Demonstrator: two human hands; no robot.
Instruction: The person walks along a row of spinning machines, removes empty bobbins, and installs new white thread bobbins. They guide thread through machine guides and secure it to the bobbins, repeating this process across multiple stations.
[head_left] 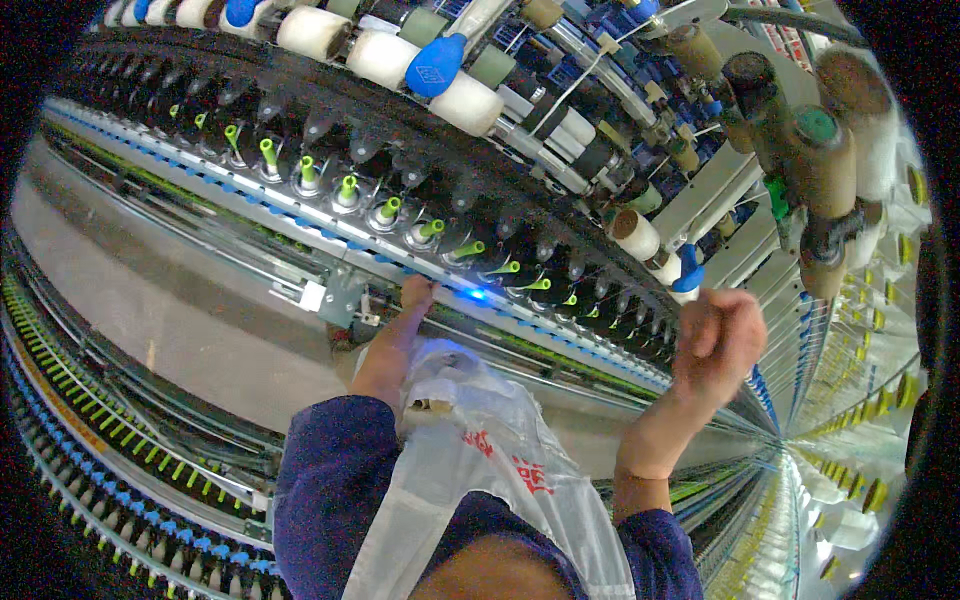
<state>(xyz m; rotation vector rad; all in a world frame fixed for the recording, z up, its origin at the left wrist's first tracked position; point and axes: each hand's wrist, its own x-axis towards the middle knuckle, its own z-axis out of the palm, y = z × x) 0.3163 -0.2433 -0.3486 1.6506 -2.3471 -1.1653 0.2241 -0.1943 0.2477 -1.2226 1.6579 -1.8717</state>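
My left hand (417,293) is at the front rail (380,262) of a long spinning machine, next to a glowing blue light (473,294). Its fingers look curled in against the rail; what they hold, if anything, is too small to see. Raised on the right, my right hand (722,335) has its fingers bent inward, and anything inside them is hidden. Close above it are a blue tag-shaped piece (690,268) and a white roller (635,234). Beyond the rail stands a row of spindles with green tubes (347,188).
White rollers (383,54) and another blue tag-shaped piece (436,66) line the machine's upper part. Large brown and white bobbins (826,160) hang at the upper right. Behind me, across the grey floor (150,290), runs another machine with green tubes (110,415). I wear a whitish apron (500,410).
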